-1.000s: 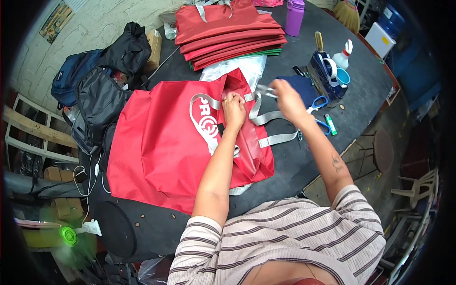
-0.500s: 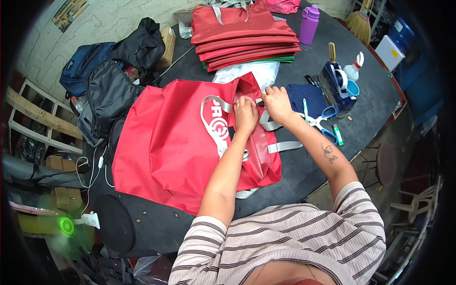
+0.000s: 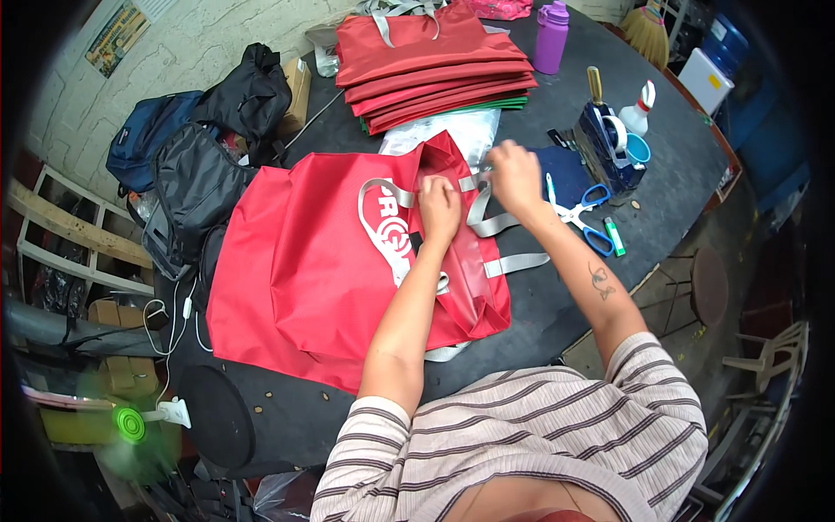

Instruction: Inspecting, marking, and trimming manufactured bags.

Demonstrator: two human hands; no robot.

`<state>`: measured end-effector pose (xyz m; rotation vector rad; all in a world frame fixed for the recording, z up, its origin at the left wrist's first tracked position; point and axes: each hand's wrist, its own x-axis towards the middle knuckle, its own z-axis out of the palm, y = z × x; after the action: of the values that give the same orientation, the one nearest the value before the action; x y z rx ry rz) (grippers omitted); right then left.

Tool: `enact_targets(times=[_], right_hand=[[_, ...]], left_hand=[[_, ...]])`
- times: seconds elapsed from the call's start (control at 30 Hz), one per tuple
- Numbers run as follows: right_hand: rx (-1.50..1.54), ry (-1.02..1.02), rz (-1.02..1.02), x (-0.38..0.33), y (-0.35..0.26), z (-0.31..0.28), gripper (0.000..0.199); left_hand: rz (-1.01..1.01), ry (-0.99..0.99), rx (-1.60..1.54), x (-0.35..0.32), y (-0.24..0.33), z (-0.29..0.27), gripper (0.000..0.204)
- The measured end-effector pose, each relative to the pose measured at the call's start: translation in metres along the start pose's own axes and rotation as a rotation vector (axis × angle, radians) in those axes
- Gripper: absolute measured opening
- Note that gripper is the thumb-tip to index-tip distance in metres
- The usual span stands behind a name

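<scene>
A large red tote bag (image 3: 296, 261) with a white print and grey strap handles lies on its side on the dark table, its mouth toward the right. My left hand (image 3: 440, 210) is at the mouth with curled fingers, gripping the bag's edge. Just right of it, my right hand (image 3: 517, 178) is raised over a grey strap (image 3: 487, 222); motion smears its fingers, and whether they hold anything cannot be made out. A second grey strap end (image 3: 517, 264) sticks out from the bag's right side.
A stack of folded red bags (image 3: 435, 65) lies at the back beside a purple bottle (image 3: 551, 39). On the right are blue-handled scissors (image 3: 597, 196), a tape dispenser (image 3: 600, 148) and a spray bottle (image 3: 637, 113). Backpacks (image 3: 196, 183) crowd the left; a small green fan (image 3: 130, 424) spins.
My right hand has lifted slightly up and away from the strap's attachment at the bag's mouth. My left hand stays at the mouth, its fingers now more curled. The view has shifted a little.
</scene>
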<state>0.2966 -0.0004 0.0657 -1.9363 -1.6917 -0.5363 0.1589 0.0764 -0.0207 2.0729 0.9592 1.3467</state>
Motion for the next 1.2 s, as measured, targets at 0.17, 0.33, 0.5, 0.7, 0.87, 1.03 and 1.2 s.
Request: enact_targets(times=[0.17,0.33,0.5,0.7,0.87,1.03,1.2], right_hand=[[0.129,0.088,0.449,-0.040,0.085,-0.004,0.045],[0.127,0.165,0.489,-0.095,0.105,-0.042,0.034],[0.197,0.177,0.685,-0.135,0.118,-0.073,0.010],[-0.137,-0.062,0.861,-0.174,0.138,-0.082,0.021],[-0.038,-0.041,0.925,-0.161,0.151,-0.070,0.027],[0.842,0.385,0.662,-0.107,0.078,-0.051,0.017],[1.075,0.011,0.482,-0.071,-0.040,-0.013,0.022]], left_hand=[[-0.761,0.025,-0.901,0.026,0.029,-0.008,0.051],[-1.571,0.157,-1.364,0.079,0.035,-0.008,0.087],[-1.505,0.387,-1.392,0.091,-0.033,-0.005,0.042],[-1.159,0.077,-1.668,0.032,-0.007,0.003,0.031],[-1.041,-0.078,-1.774,0.002,0.005,-0.008,0.025],[-1.014,0.046,-1.699,-0.010,0.009,-0.001,0.036],[-0.972,0.132,-1.754,-0.016,-0.001,0.008,0.040]])
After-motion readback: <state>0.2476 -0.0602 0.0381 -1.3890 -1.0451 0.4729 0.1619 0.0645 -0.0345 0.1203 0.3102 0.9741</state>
